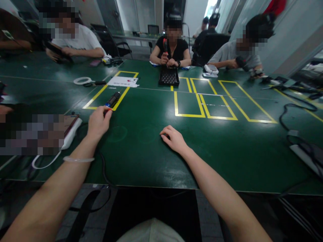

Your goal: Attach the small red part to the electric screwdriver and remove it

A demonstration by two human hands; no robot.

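My left hand (99, 121) rests at the near end of a yellow taped rectangle, its fingers curled round the rear end of a screwdriver (113, 99). The screwdriver has a thick black and blue body, with a bit of orange by my fingertips, and its thin shaft points away from me. Part of it is hidden by my hand. My right hand (174, 138) lies on the green table (151, 161) near the middle. Its fingers are loosely bent, with a gap between thumb and forefinger and nothing held. White paper (123, 81) lies just beyond the screwdriver.
Yellow tape outlines (190, 116) mark the table. A black tray (168, 80) stands at the far side before a person holding a red-and-black tool. A white ring-shaped object with a dark handle (83, 81) lies left. Cables (285, 114) and a power strip are at right; other people sit around.
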